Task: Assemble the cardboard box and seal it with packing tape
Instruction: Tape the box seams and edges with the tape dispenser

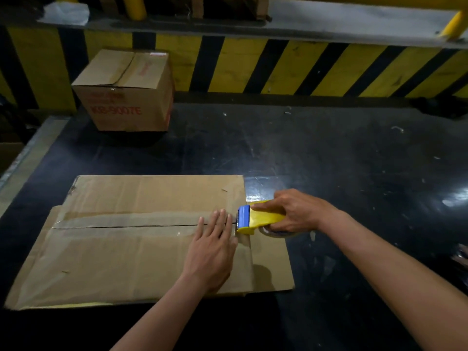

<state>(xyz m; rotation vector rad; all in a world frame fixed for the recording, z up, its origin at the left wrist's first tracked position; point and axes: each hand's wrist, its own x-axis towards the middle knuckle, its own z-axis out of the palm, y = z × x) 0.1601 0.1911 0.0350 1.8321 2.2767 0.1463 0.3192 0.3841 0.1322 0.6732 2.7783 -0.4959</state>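
Taping the flat box seam

My left hand [211, 252] presses the cardboard box [126, 249], fingers flat and together; my right hand [291, 211], at 3 o'clock, is clamped on the tape dispenser [249, 220].

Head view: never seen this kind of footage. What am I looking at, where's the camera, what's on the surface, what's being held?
There is no machine here: a person works with two bare hands, and the single camera is worn on their head, looking forward and down, so the arms enter from the bottom of the picture.

On the dark table lies a cardboard box, its two flaps meeting at a seam covered with clear tape. The left hand lies flat, open, pressing the cardboard near the seam's right end. The right hand grips a yellow and blue tape dispenser at that same end of the seam.

Farther back on the left stands a second cardboard box with red print, closed. Behind it runs a yellow and black striped wall.
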